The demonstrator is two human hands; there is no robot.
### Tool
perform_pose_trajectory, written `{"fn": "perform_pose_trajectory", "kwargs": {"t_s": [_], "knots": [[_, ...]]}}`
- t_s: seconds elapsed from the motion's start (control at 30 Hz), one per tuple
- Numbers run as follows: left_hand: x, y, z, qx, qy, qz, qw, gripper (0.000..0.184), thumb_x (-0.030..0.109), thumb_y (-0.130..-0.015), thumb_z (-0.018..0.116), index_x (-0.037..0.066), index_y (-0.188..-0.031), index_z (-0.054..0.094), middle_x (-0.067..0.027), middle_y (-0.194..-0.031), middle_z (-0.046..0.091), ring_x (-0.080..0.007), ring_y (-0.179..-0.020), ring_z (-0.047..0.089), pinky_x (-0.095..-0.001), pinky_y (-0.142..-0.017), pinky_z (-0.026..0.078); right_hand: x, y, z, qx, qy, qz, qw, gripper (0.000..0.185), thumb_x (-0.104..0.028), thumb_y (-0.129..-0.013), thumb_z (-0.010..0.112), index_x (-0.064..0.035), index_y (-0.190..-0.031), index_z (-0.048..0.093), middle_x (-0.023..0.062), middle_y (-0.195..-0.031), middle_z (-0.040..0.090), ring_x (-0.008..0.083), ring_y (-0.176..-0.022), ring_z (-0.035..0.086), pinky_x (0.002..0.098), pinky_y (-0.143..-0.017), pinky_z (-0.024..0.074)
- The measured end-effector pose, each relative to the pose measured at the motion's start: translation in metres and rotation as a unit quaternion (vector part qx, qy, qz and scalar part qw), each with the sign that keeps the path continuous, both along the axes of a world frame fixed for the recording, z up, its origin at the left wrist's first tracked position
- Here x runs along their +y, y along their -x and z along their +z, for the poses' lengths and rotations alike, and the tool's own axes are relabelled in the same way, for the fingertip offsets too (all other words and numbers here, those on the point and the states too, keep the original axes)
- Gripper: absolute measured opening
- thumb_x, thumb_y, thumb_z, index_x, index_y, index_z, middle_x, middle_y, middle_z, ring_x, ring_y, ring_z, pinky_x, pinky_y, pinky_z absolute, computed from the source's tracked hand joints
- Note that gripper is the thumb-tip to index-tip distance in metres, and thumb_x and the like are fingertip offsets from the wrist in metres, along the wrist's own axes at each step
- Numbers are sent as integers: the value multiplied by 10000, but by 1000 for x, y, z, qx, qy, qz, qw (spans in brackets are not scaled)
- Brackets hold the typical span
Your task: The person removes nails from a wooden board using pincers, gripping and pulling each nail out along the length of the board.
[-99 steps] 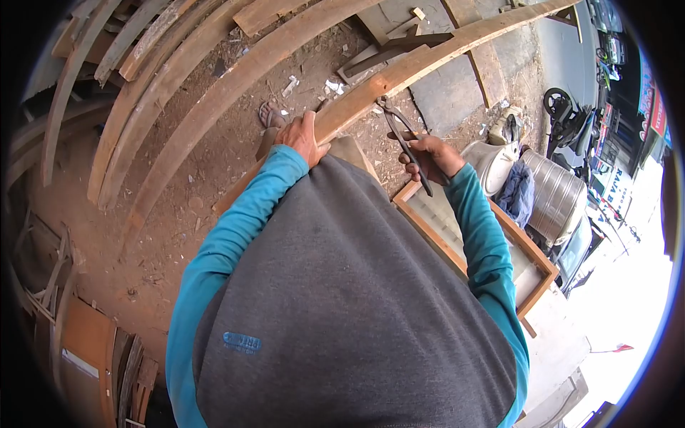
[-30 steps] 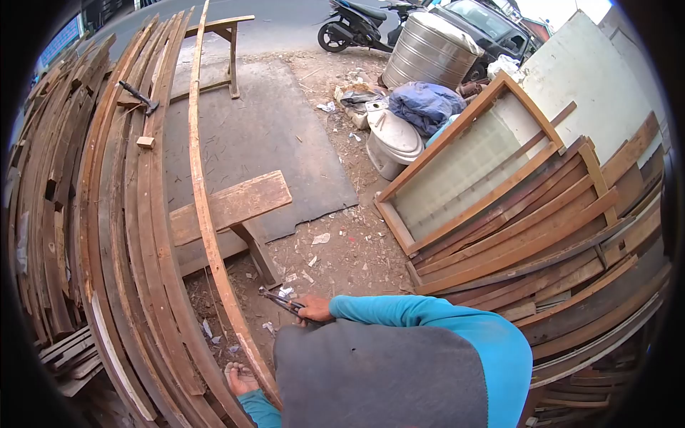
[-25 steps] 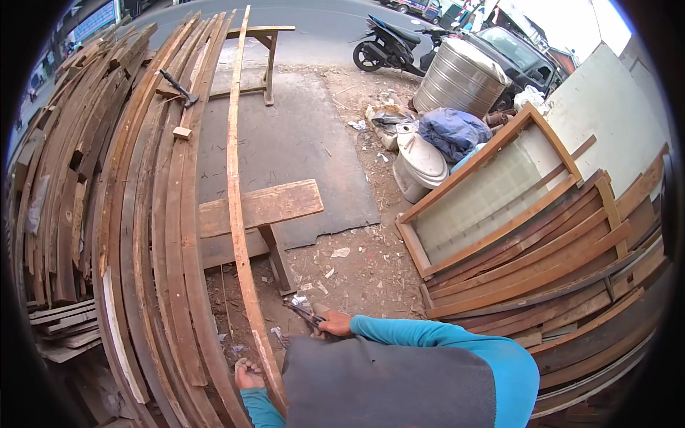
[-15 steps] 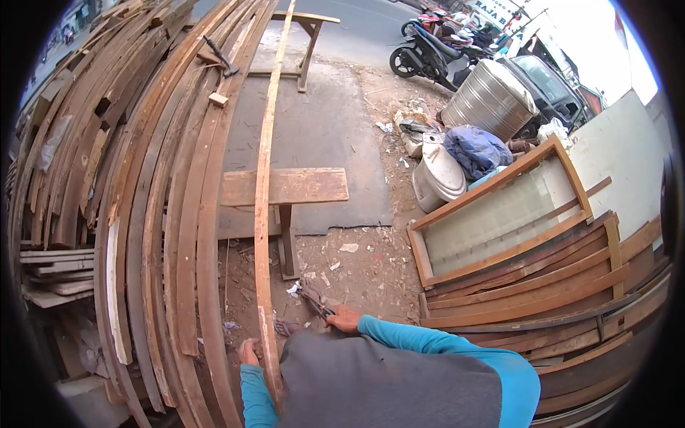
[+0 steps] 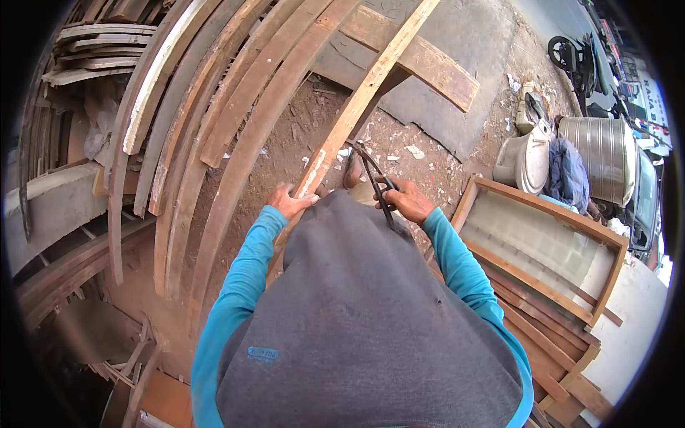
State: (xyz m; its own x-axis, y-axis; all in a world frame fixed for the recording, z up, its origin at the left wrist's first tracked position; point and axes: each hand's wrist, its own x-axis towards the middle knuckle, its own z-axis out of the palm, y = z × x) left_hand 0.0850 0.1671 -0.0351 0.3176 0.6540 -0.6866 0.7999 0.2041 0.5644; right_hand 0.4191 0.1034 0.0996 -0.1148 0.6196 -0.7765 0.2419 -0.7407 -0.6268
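A long, narrow wooden strip [image 5: 357, 103] runs from near my body up to the right, with whitish patches at its near end. My left hand [image 5: 289, 202] is closed around the strip's edge near that end. In my right hand [image 5: 405, 200] is a dark pair of pincers [image 5: 369, 167], held by the handles just right of the strip. The pincers' jaws point up and left, close to the strip's side; whether they touch it I cannot tell. Farther along, the strip lies across a wooden bench [image 5: 435, 68]. A foot [image 5: 353, 172] partly shows below the pincers.
Long, weathered planks [image 5: 246, 143] are stacked on the left. To the right lie a framed glass panel [image 5: 531, 228] and more timber. Beyond it stand a white toilet bowl [image 5: 524, 160], a blue cloth bundle [image 5: 569, 171], a metal drum [image 5: 603, 157] and a motorcycle [image 5: 581, 64].
My view has turned and tilted down toward my body. The pincers have come up from low near the ground to beside the strip. My left hand now rests over the strip.
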Motion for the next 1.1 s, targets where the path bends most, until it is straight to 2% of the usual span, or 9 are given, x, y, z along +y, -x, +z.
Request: {"fn": "perform_pose_trajectory", "kwargs": {"t_s": [0.07, 0.27, 0.37, 0.4, 0.57, 0.63, 0.83, 0.97, 1.1], "knots": [[-9, -7, 5, 23, -80, 24, 996, 1110, 722, -592, 791, -154, -1236, 569, -323, -1278, 546, -423, -1227, 527, -448, -1046, 440, 7, -2, 14, -5, 10, 21, 1000, 574, -184, -853, 499, 26, -1388, 487, 128, -1061, 672, 223, -981, 701, 344, -901, 540], [-18, -28, 35, 39, -142, 59, 987, 892, 624, -585, 845, -123, -1015, 615, -291, -1098, 562, -416, -1082, 558, -474, -949, 460, 18, -2, 34, 10, 40, 76, 996, 561, -173, -835, 515, 32, -1358, 517, 130, -1072, 701, 200, -941, 703, 333, -864, 550], [-19, -31, 40, 58, -158, 50, 984, 851, 606, -588, 851, -113, -976, 615, -299, -1099, 563, -423, -1090, 554, -478, -937, 461, 23, -1, 28, 24, 51, 95, 994, 564, -166, -830, 517, 33, -1358, 517, 133, -1070, 706, 198, -923, 711, 334, -841, 565], [-19, -32, 40, 58, -158, 52, 984, 851, 606, -588, 851, -113, -976, 615, -299, -1099, 563, -423, -1090, 554, -478, -937, 461, 25, 1, 29, 29, 53, 95, 994, 558, -180, -830, 489, 62, -1332, 525, 188, -1084, 697, 222, -928, 702, 350, -881, 564], [-25, -31, 35, 52, -202, 57, 976, 778, 584, -579, 869, -74, -914, 623, -293, -1041, 570, -443, -1042, 548, -487, -919, 461, 33, -1, 33, 51, 90, 70, 992, 550, -151, -862, 479, 28, -1381, 494, 158, -1093, 712, 201, -914, 720, 322, -809, 576], [-29, -30, 27, 54, -210, 65, 974, 755, 599, -556, 875, -40, -864, 617, -249, -1024, 565, -419, -1025, 542, -503, -894, 456, 36, -4, 30, 59, 116, 77, 989, 565, -167, -872, 498, 10, -1408, 486, 202, -1139, 691, 248, -959, 720, 332, -906, 574], [-31, -31, 30, 41, -237, 82, 967, 725, 559, -527, 898, -40, -798, 594, -250, -976, 561, -431, -978, 538, -527, -850, 447, 50, -2, 38, 38, 114, 112, 986, 364, -177, -852, 501, 58, -1108, 610, 173, -1019, 696, 255, -863, 729, 346, -769, 610], [-30, -31, 38, 43, -221, 80, 971, 733, 577, -546, 889, -44, -800, 593, -248, -977, 559, -430, -982, 539, -523, -852, 451, 46, -3, 17, 62, 135, 98, 984, 325, -161, -877, 479, 47, -1101, 589, 190, -1001, 689, 276, -864, 731, 382, -772, 623], [-28, -29, 39, 48, -193, 77, 977, 795, 595, -560, 874, -74, -916, 633, -267, -1025, 578, -437, -1024, 562, -509, -872, 465, 46, 7, 37, 60, 151, 57, 985, 304, -168, -901, 454, 37, -1077, 593, 197, -1004, 688, 296, -864, 732, 416, -753, 633]]}}
